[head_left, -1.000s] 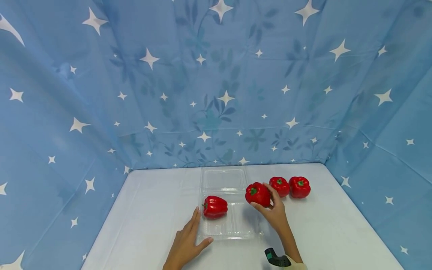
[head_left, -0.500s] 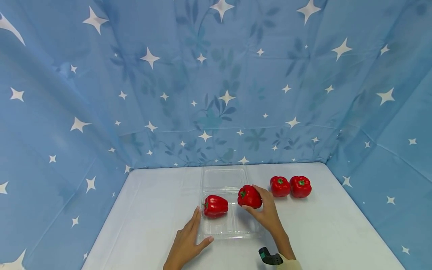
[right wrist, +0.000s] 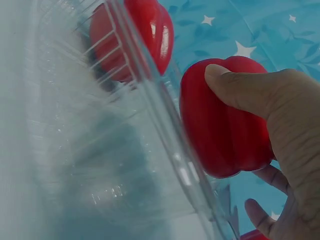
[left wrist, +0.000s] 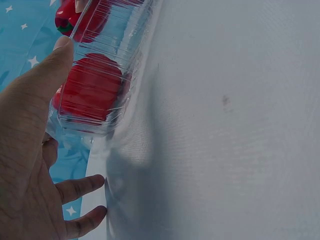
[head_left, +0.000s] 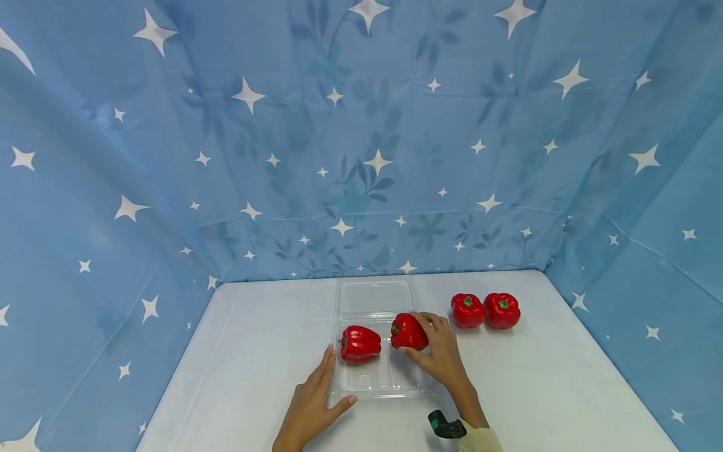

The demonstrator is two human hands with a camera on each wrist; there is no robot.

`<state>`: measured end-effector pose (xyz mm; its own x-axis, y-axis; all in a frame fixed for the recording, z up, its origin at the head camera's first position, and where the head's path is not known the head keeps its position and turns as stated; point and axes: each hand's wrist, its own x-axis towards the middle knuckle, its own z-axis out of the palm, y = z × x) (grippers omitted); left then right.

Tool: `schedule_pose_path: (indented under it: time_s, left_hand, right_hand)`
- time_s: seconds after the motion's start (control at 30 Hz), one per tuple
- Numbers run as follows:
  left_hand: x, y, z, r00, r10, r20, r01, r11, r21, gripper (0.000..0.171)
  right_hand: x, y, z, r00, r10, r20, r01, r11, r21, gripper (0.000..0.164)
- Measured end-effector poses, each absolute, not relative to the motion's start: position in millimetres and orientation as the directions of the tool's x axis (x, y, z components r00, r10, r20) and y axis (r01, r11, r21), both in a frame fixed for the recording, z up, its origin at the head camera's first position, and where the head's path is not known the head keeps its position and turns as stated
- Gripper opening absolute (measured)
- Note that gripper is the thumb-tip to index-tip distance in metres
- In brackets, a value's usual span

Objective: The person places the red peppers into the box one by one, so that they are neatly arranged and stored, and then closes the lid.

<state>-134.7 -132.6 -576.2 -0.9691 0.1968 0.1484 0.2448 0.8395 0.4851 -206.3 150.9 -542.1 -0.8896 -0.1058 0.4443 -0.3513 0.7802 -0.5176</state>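
Observation:
A red bell pepper (head_left: 408,332) with a green stem is gripped by my right hand (head_left: 444,353), thumb on the near side, fingers over the far side. It is over the right half of an open clear plastic container (head_left: 361,384); in the right wrist view the held bell pepper (right wrist: 220,125) shows beyond the container's wall. Another red bell pepper (head_left: 360,344) lies on its side in the container's left half, its stem to the left. My left hand (head_left: 312,402) lies at the container's left front corner, fingers extended along the left side and thumb spread toward the front edge.
Two more red bell peppers, one (head_left: 467,311) beside the other (head_left: 503,311), stand stem up on the white table (head_left: 254,333) at the back right. The container's clear lid (head_left: 375,296) lies folded back. A blue star-patterned curtain (head_left: 361,138) encloses the back and sides.
My right hand has moved left and slightly down with its bell pepper, from the container's right edge to over its right half. The left hand has stayed in place.

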Motion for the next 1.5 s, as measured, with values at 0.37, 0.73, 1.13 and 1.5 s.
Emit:
schedule_pose_path:
  time_s: [0.37,0.73,1.13,1.5]
  left_hand:
    - [-135.6,-133.2,-576.1,-0.973,0.186,0.134,0.228,0.839,0.494,0.099]
    - [-136.0,-132.5,-577.2,-0.972,0.188,0.144,0.235,0.840,0.488,0.099]
    - [-135.3,-130.8,-575.0,-0.972,0.180,0.152,0.232,0.839,0.493,0.098]
    - [-134.7,-131.3,-574.2,-0.976,0.174,0.133,0.218,0.839,0.499,0.098]
  right_hand:
    - [-211.5,142.9,-547.3,-0.907,-0.153,0.393,-0.330,0.839,-0.433,0.082]
    - [-211.1,137.8,-552.2,-0.929,-0.157,0.334,-0.290,0.871,-0.397,0.082]
    - [-211.4,134.8,-557.3,-0.930,-0.169,0.326,-0.289,0.885,-0.364,0.082]
    - [-212.2,131.9,-561.2,-0.942,-0.153,0.299,-0.274,0.864,-0.422,0.086]
